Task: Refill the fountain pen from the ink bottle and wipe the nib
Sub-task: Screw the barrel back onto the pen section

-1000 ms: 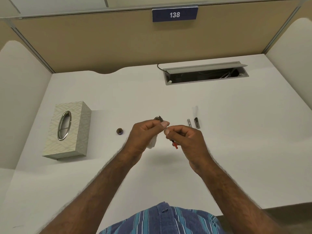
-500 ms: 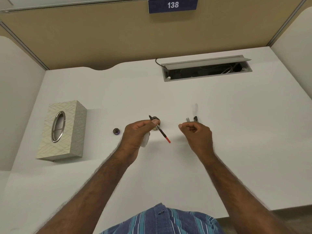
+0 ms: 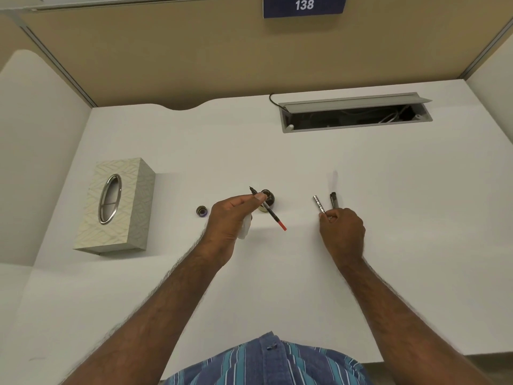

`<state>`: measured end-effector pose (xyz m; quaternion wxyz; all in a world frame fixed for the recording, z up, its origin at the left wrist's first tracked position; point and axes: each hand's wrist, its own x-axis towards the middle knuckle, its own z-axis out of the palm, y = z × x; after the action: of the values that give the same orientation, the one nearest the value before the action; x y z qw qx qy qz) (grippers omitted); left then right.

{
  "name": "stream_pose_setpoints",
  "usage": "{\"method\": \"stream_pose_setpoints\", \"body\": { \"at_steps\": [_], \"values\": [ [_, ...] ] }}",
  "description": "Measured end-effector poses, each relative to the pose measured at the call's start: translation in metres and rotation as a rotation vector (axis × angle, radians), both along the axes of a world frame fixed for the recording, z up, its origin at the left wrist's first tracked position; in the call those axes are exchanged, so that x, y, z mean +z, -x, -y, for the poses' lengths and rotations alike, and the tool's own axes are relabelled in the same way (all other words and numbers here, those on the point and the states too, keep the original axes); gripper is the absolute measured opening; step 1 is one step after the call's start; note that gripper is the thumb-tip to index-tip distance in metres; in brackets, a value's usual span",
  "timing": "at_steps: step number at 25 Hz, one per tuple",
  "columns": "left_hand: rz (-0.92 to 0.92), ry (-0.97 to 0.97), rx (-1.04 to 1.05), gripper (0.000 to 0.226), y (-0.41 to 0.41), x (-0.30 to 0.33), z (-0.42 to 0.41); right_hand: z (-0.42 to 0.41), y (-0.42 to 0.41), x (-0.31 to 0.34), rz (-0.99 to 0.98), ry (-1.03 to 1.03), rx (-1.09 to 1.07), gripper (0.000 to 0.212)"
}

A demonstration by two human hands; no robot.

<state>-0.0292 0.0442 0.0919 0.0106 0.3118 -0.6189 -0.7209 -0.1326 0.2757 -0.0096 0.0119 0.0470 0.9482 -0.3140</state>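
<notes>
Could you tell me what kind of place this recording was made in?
Most likely a numbered office or study cubicle: a white desk walled by tan partitions, a "138" sign above, and a cable hatch set into the desktop.

The only readable text is the white number "138", printed in slanted digits on a dark blue sign (image 3: 304, 5) fixed at the top of the tan partition wall (image 3: 177, 56). Nothing else carries legible lettering.

White desk (image 3: 388, 245) bears tissue box (image 3: 116, 207), ink bottle (image 3: 268, 200), bottle cap (image 3: 201, 211), pen parts (image 3: 319, 204).
</notes>
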Motion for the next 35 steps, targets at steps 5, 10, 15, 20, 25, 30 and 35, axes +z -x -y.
{"method": "stream_pose_setpoints", "body": {
  "at_steps": [5,10,15,20,25,30,35],
  "values": [
    [0.002,-0.011,0.045,0.026,-0.005,0.003,0.004,-0.002,-0.018,0.019,-0.073,0.087,0.06,0.01],
    [-0.017,-0.031,0.099,0.033,-0.007,0.008,0.011,-0.002,-0.063,0.046,-0.254,0.266,0.258,0.009],
    [-0.066,-0.06,0.122,0.034,-0.016,0.014,0.016,-0.001,-0.096,0.067,-0.285,0.323,0.386,0.008],
    [-0.083,-0.054,0.142,0.047,-0.024,0.019,0.02,0.002,-0.112,0.08,-0.328,0.352,0.441,0.004],
    [-0.087,-0.061,0.147,0.036,-0.031,0.02,0.019,0.007,-0.122,0.086,-0.329,0.338,0.451,0.006],
    [-0.094,-0.057,0.13,0.04,-0.032,0.021,0.018,0.008,-0.125,0.09,-0.333,0.304,0.444,0.006],
    [-0.087,-0.058,0.115,0.028,-0.031,0.024,0.015,0.011,-0.123,0.095,-0.349,0.308,0.441,0.006]
  ]
}}
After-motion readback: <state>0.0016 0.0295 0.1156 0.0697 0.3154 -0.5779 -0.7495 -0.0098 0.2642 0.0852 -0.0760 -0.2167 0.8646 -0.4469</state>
